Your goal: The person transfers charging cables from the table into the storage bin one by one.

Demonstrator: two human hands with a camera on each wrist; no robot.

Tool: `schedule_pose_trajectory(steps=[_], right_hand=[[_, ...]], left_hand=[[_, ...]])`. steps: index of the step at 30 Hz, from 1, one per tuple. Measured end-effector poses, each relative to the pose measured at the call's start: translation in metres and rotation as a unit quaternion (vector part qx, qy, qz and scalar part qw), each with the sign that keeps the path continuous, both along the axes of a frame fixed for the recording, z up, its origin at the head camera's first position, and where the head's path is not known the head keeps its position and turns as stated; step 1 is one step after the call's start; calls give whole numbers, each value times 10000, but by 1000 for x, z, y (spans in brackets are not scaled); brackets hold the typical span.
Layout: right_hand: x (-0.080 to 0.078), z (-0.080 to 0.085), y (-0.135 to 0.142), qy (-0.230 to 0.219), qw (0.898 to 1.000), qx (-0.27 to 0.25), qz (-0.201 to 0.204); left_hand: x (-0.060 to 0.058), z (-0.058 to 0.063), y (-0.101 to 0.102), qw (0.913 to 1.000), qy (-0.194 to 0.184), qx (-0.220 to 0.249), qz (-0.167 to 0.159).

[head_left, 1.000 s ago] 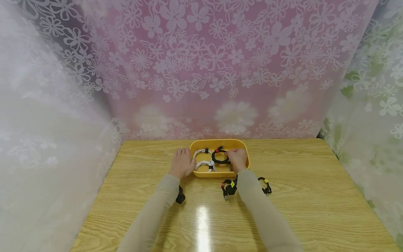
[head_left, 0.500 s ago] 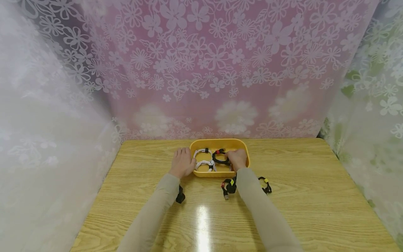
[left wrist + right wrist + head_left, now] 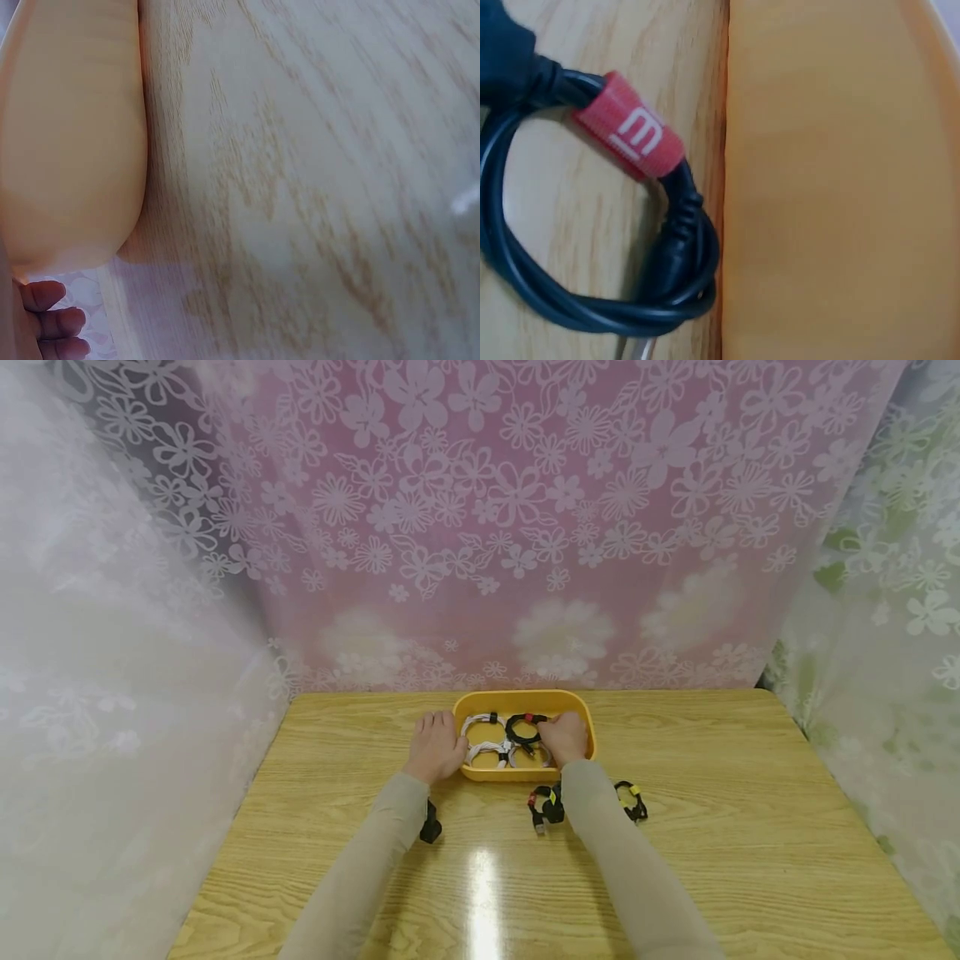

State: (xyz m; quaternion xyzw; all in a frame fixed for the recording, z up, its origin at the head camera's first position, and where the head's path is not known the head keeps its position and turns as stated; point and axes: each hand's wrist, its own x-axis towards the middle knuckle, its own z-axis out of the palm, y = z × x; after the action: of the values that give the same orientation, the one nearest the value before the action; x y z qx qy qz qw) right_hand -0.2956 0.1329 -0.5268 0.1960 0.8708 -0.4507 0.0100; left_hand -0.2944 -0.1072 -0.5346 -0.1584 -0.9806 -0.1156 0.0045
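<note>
table (image 3: pixel 750 818): right sleeve (image 3: pixel 630 877) between red-strapped cable (image 3: pixel 532 800), yellow-tagged cable (image 3: pixel 638 808) | bin (image 3: pixel 517 702): white coils (image 3: pixel 486 747)

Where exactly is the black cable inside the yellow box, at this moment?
In the head view, the black cable is near the middle of the yellow box, right of the upper white cable, its right side pinched by the right hand.

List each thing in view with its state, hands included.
Yellow bin: upright, open-topped
White cables: coiled, strapped, in the bin
Inner black cable: coiled, red-banded, in the bin
Outer black cable: coiled, red-banded, on the table
Yellow-tagged cable: coiled, on the table
Black object: state unclear, partly hidden by the left sleeve
Left hand: resting against the bin's left side
Right hand: pinching the inner black cable
</note>
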Motion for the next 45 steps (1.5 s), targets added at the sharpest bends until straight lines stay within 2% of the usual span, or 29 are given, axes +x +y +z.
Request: schedule_pose_trajectory(steps=[7,19,29,37,45], right_hand=[[-3,-2,1,3,10000,45,-8],[-2,-2,-1,122,9989,-446,-85],[-3,3,4,-180,9962,-754,385],[-6,13,6,-437,9940,-688,736],[-5,15,6,-503,9906,-782,1004]], left_hand=[[0,1,0,9999,-70,-97,10],[-1,-2,1,9999,-79,-78,44],[-1,-4,1,9999,3,-80,79],[-1,-4,2,10000,76,-28,52],[0,-2,1,10000,70,59,22]])
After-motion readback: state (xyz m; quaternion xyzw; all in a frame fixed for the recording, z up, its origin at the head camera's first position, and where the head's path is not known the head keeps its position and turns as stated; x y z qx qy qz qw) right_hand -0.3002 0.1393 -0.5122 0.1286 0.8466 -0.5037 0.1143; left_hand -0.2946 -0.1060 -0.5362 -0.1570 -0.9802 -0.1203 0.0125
